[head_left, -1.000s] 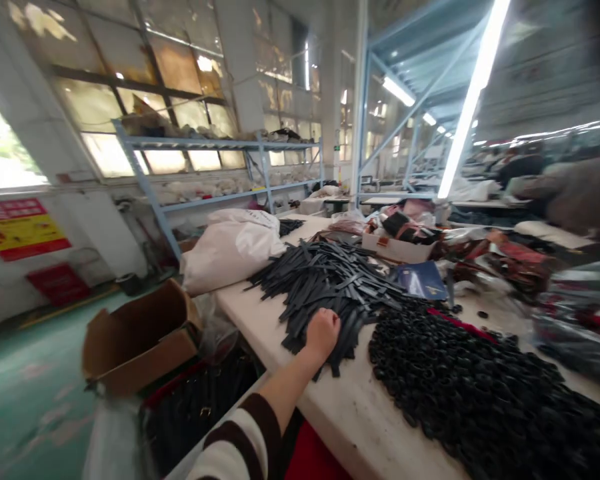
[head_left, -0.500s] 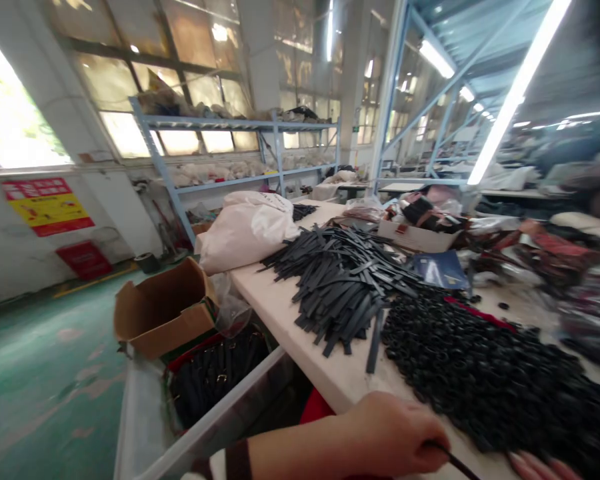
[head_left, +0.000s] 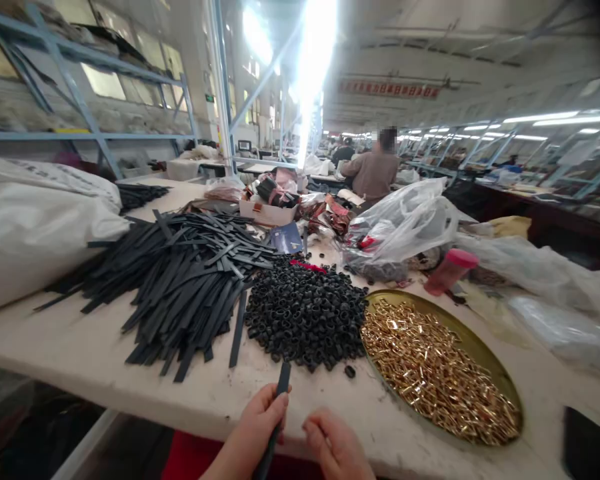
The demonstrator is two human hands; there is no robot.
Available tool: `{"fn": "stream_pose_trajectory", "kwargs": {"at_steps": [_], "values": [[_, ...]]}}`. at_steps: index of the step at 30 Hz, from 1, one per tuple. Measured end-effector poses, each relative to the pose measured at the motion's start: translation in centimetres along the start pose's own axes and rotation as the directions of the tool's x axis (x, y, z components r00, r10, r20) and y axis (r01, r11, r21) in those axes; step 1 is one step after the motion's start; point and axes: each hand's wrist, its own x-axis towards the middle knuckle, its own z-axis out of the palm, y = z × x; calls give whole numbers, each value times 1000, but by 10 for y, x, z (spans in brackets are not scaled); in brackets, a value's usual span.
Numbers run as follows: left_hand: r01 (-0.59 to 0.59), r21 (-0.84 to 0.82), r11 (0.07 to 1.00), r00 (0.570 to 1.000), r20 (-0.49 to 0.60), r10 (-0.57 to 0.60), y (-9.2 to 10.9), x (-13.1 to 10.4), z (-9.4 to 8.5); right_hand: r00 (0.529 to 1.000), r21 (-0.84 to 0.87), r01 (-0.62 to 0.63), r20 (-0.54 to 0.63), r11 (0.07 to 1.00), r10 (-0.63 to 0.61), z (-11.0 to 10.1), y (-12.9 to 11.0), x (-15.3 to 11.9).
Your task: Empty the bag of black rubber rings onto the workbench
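Your left-hand fingers (head_left: 273, 402) are curled tight around 1 black strip (head_left: 282, 381), which sticks up past the fingertips and runs down out of the bottom of the view. That left hand (head_left: 257, 430) sits at the near edge of the table (head_left: 70, 347), in front of the heap of black rings (head_left: 305, 313). Your right hand (head_left: 336, 445) is just beside it, fingers bent inward in a loose fist; you cannot tell from here whether it holds anything. To the left of the rings lies the pile of black strips (head_left: 180, 280), with 1 strip lying loose between the 2 heaps. To the right, a round tray (head_left: 500, 370) holds gold-coloured metal pieces (head_left: 430, 367). A white sack (head_left: 35, 220) lies at the far left.
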Motion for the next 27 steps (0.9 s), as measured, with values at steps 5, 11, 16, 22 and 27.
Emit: {"fn": "stream_pose_trajectory", "kwargs": {"at_steps": [5, 11, 16, 22, 27], "values": [[80, -29, 996, 992, 99, -77, -3, 9, 3, 998, -390, 28, -49, 920, -51, -31, 17, 60], [137, -42, 990, 986, 98, -133, -1, 5, 7, 998, -618, 55, 41, 784, -37, -22, 20, 70], [166, -74, 983, 982, 105, -158, 4, -3, 12, 1000, -355, -19, 3, 935, 22, -33, 22, 59], [161, 28, 987, 975, 149, -164, 1, -5, 21, 929, 488, -369, 164, 791, 332, -37, 15, 43], [-30, 397, 917, 995, 98, -9, -3, -7, 24, 897, 752, -398, 198, 525, 396, -27, 9, 27]]}}
